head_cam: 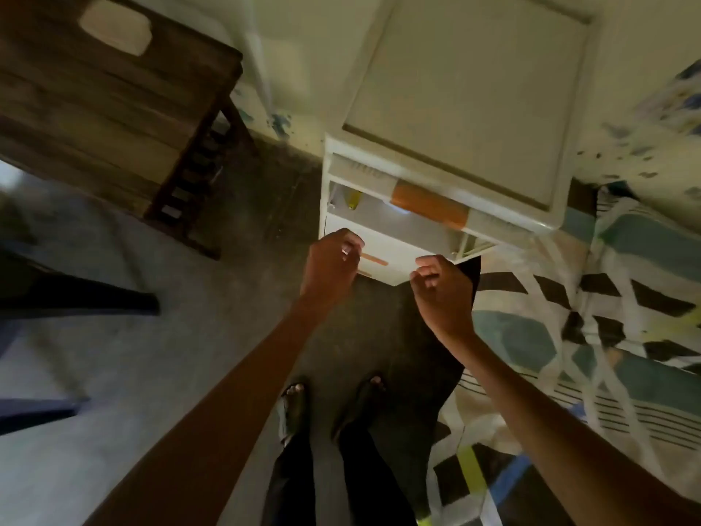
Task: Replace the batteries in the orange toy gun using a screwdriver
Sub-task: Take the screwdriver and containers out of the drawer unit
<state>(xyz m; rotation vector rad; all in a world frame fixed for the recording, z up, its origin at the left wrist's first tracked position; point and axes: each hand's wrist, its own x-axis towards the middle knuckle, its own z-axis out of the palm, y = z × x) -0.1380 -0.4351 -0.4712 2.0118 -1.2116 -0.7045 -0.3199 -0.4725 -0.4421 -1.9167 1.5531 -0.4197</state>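
Nearest the camera, at six o'clock, two sandalled feet were seen on a dark floor, with dark trouser legs cut off by the lower edge. Both bare forearms were stretched forward from the bottom corners toward the centre.

The left hand was held at about eleven o'clock of centre, its fingers curled in; something small and pale glinted at the fingertips, but what it was could not be told through the blur. The right hand was held just beside it at one o'clock of centre, curled into a loose fist; whether anything was gripped inside could not be told. A dark pointed shape showed directly behind that hand and could not be identified.

At three to five o'clock a patterned bedspread in teal, black and white was spread, cut off at the right edge.

Beyond the hands, at twelve o'clock, a white plastic drawer unit stood with one drawer pulled out. An orange band was seen across the unit's front, partly hidden under the white top. A thin orange strip lay between the two hands. No toy gun or screwdriver could be made out with certainty.

Farthest off, at ten o'clock, a dark wooden table was seen, blurred, with a pale object on it.
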